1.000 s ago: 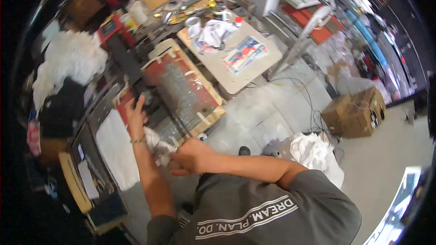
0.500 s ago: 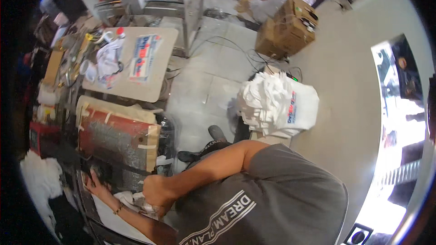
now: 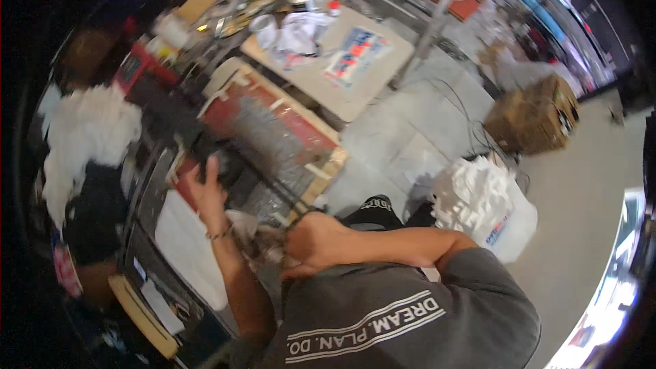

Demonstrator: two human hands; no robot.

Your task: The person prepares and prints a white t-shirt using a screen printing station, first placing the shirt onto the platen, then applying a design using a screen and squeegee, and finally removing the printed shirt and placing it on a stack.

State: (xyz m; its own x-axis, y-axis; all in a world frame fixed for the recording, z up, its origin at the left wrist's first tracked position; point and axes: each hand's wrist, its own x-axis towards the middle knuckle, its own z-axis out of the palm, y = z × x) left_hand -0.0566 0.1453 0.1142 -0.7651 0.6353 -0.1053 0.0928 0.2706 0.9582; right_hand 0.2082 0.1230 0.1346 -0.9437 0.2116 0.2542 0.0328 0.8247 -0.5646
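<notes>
A crumpled cloth point(image 3: 243, 224) bunches between the left hand point(image 3: 211, 197) and clenched right hand point(image 3: 316, 240).

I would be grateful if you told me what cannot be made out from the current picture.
All in the head view:
- Right hand: its back hides most of its fingers and whatever they may hold.
- Left hand: blur leaves unclear whether it touches anything beneath.
- White pile: its own bulk hides what supports it.
- Far clutter: too small and blurred to identify fully.
- Bright area: glare and the picture's dark rim obscure it.
</notes>
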